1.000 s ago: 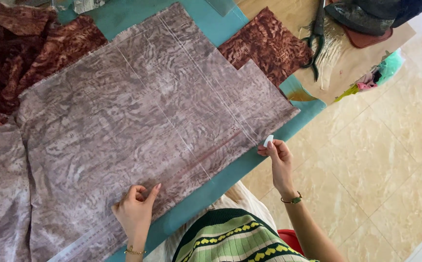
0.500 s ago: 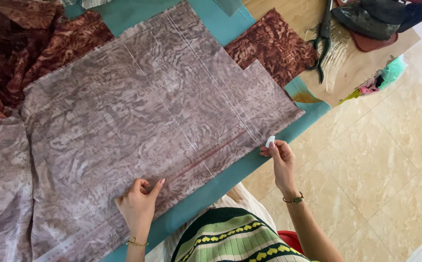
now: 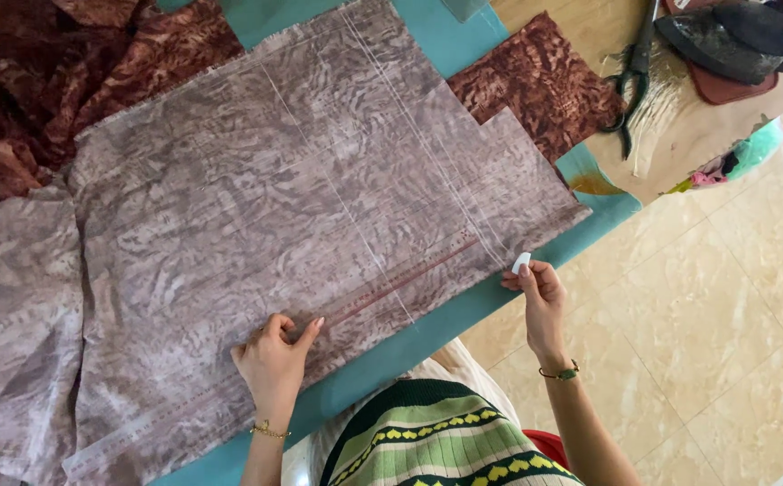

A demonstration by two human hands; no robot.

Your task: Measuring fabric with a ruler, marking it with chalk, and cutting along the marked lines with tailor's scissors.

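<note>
The left hand (image 3: 272,360) presses flat, fingers loosely spread, on a clear ruler (image 3: 337,315) lying along the near edge of the mauve patterned fabric (image 3: 274,198) spread over the teal desk (image 3: 409,337). The right hand (image 3: 540,297) pinches a white tailor's chalk (image 3: 521,263) at the fabric's right corner; scissors (image 3: 633,76) lie well apart.

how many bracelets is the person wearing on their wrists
2. One thin gold bracelet sits on the left wrist, below the left hand pressing the mauve fabric. One dark beaded bracelet sits on the right wrist, below the right hand holding white chalk.
</note>
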